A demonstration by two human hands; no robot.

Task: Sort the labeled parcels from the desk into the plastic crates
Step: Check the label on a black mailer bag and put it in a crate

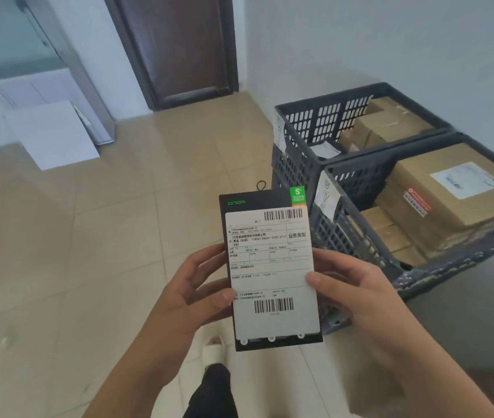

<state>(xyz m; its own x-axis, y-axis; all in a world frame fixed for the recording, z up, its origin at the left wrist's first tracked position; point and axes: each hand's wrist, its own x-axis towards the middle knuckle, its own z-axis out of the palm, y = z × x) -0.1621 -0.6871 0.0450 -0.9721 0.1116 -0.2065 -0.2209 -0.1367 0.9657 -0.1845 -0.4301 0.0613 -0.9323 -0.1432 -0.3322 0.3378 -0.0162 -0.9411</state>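
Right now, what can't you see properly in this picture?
Head view:
- Black parcel: its back is turned away; the small label print is blurred.
- Left hand and right hand: the fingers behind the parcel are hidden.
- Near crate: its right end is cut off by the edge.
- Far crate: cardboard boxes hide its floor.

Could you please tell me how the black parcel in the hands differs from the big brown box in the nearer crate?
The black parcel is flat, slim and dark; the big brown box is bulky plain cardboard. The parcel is held upright by the left hand and right hand; the box lies in the nearer crate. Both carry white shipping labels.
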